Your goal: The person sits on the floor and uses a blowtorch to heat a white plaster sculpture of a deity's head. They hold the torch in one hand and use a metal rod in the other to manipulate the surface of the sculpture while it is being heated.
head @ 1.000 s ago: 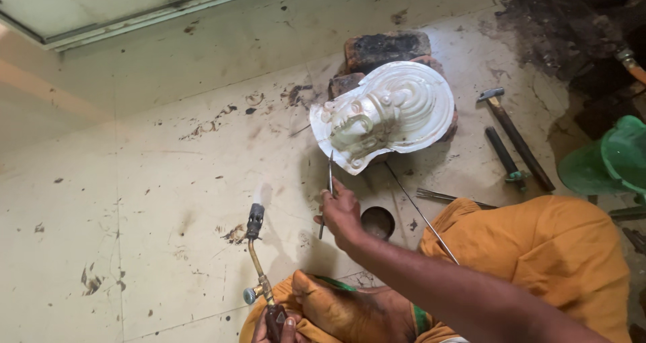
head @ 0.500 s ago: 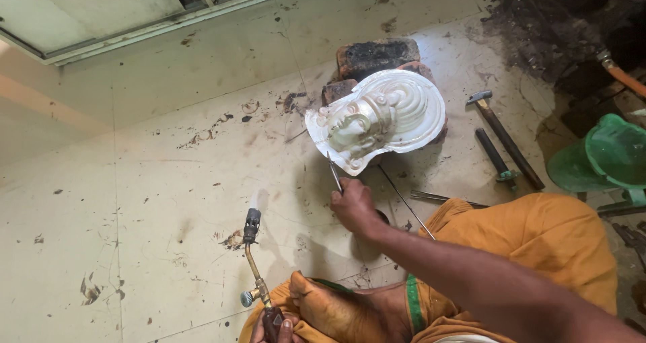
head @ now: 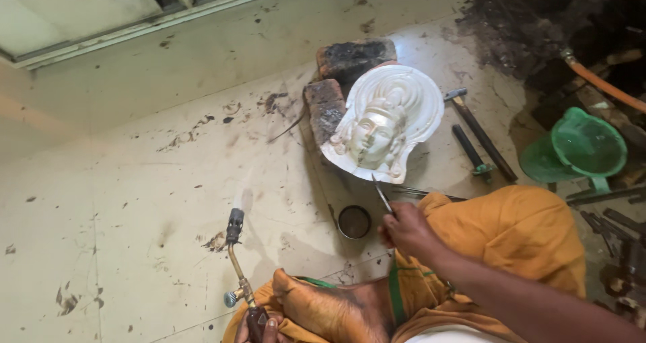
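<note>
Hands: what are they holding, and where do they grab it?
The right hand pinches thin metal tweezers at their back end, tips toward the white face plaque. The left hand grips the torch by its dark handle.

The right hand (head: 407,230) was held out low in front of the body, its forearm stretched in from the lower right edge of the view. Its fingers were curled shut in a pinch, knuckles turned upward. The left hand (head: 259,329) was seen only in part at the bottom edge, where a thumb and fingertips were wrapped closed in a grip. A bare foot (head: 323,309) was tucked between the two hands, sole turned upward.
</note>
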